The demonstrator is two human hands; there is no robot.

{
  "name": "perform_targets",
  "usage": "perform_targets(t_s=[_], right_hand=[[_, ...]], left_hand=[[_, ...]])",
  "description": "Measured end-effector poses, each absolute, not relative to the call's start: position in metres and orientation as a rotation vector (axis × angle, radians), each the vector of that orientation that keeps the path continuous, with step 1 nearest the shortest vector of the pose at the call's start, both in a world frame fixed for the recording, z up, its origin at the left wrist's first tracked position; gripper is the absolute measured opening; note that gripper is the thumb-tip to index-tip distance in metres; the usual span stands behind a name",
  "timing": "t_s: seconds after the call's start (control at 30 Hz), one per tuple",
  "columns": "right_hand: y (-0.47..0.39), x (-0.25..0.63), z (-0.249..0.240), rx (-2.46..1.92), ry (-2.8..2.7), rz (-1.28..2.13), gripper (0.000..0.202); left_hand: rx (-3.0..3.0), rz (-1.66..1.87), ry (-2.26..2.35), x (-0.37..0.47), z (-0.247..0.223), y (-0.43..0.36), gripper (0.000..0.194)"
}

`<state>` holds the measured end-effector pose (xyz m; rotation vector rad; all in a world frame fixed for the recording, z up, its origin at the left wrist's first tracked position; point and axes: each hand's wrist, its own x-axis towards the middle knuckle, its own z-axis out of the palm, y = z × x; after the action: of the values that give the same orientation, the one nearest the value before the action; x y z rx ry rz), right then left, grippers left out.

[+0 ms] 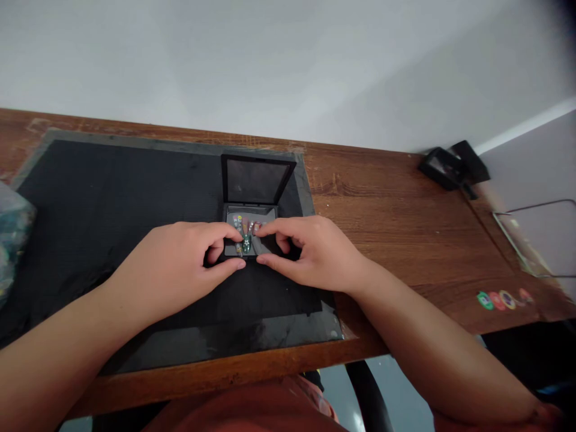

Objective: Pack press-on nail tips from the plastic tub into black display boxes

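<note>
A small black box (260, 159) with a clear window in its raised lid stands on the black mat. Inside its base lie several decorated press-on nails, among them a green press-on nail (246, 243) with a star on it. My left hand (173, 270) has its index fingertip beside the green nail and its thumb at the box's front edge. From the other side my right hand (319, 252) reaches in likewise, index finger on the nails and thumb along the front edge. Both hands' remaining fingers are curled under and partly hidden.
The black mat (135, 180) covers the left of the wooden table (382, 222). A clear plastic bag (13, 240) sits at far left. Black boxes (443, 168) stand at the back right, round stickers (495, 300) near the right front edge. A wall rises behind.
</note>
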<state>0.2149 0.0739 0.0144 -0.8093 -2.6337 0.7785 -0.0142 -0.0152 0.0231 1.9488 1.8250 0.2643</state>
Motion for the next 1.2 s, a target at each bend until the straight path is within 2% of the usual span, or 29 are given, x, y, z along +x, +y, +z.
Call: perform_targets(t_s=[0.57, 0.8, 1.2], right_hand=[[0.0728, 0.2151, 0.0194, -0.845, -2.631, 0.776, 0.029], [0.0738, 0.2161, 0.0202, -0.74, -2.645, 0.872, 0.026], [0.0738, 0.2155, 0.0166, -0.72, -2.682, 0.868, 0.031]], left_hand=[[1.968, 0.305, 1.847, -0.0148, 0.023, -0.0167, 0.031], [1.979, 0.298, 1.855, -0.0167, 0.0258, -0.0178, 0.03], [2.014, 0.286, 1.85, -0.0152, 0.0298, -0.0176, 0.031]])
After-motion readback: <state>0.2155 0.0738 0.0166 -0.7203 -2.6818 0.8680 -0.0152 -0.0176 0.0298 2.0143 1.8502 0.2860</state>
